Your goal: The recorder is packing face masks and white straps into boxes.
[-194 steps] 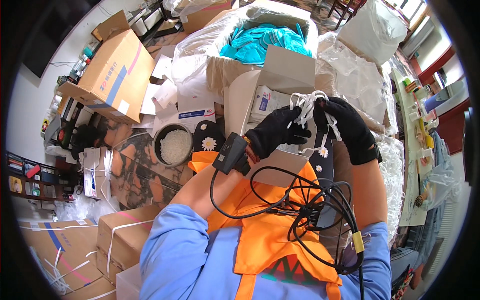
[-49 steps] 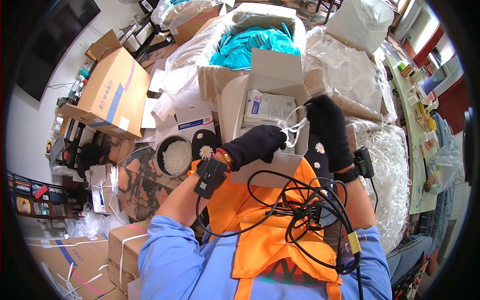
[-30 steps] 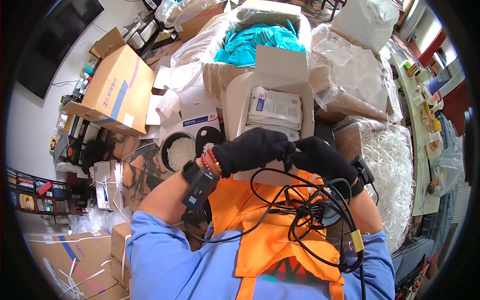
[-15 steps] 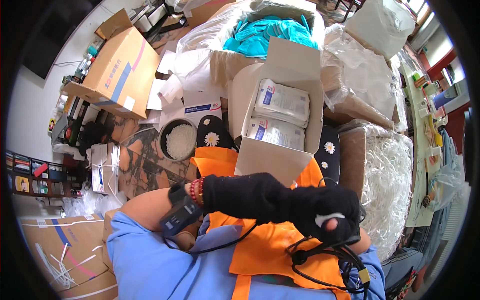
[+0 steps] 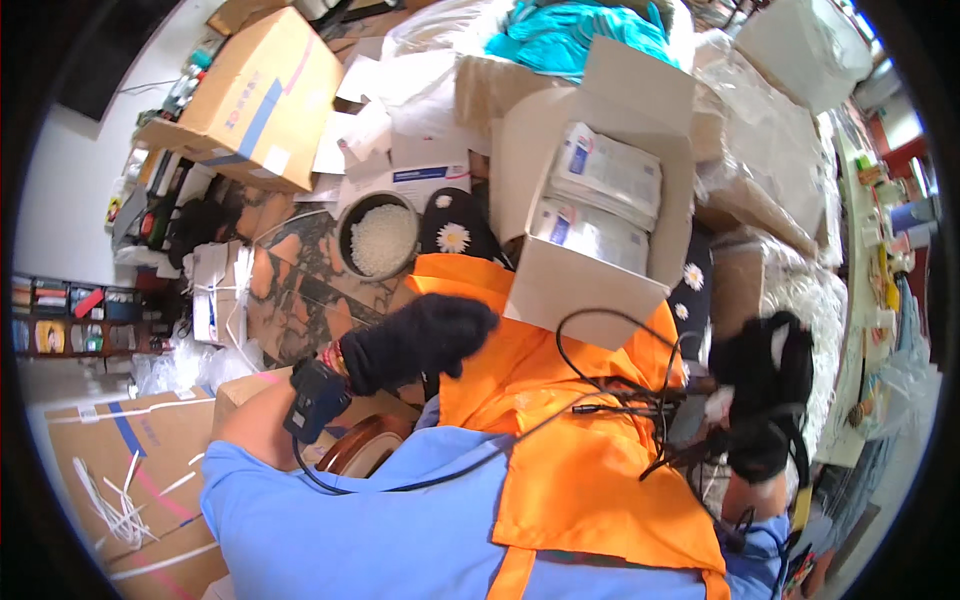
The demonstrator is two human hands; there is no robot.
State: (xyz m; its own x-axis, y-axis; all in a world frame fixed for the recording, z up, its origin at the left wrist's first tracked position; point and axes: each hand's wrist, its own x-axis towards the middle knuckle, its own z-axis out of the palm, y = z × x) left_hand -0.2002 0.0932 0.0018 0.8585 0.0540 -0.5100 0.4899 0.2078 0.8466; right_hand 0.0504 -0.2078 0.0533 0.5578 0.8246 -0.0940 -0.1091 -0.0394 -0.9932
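Observation:
My left hand (image 5: 440, 335), in a black glove, is above the orange apron (image 5: 570, 470) on my lap. Its fingers are curled together, and nothing shows in them. A small black device is strapped at that wrist (image 5: 318, 398). My right hand (image 5: 765, 395), also black-gloved, is off to the right and smeared by motion, so its fingers cannot be read. Black cables (image 5: 640, 400) loop between that hand and the apron. An open white carton (image 5: 590, 315) stands in front of me, holding two stacks of white packets (image 5: 605, 180) with blue labels.
A grey bowl of white pellets (image 5: 380, 240) sits on the floor at left. Beyond it is a large brown box (image 5: 250, 110). Teal items (image 5: 580, 40) fill a lined box at the back. Plastic-wrapped boxes (image 5: 770, 150) line the right. Another strapped box (image 5: 140, 490) is near left.
My left hand has drawn back from my right hand toward the left. My right hand has moved out to the right and slightly up. The view has shifted, so the carton appears further right.

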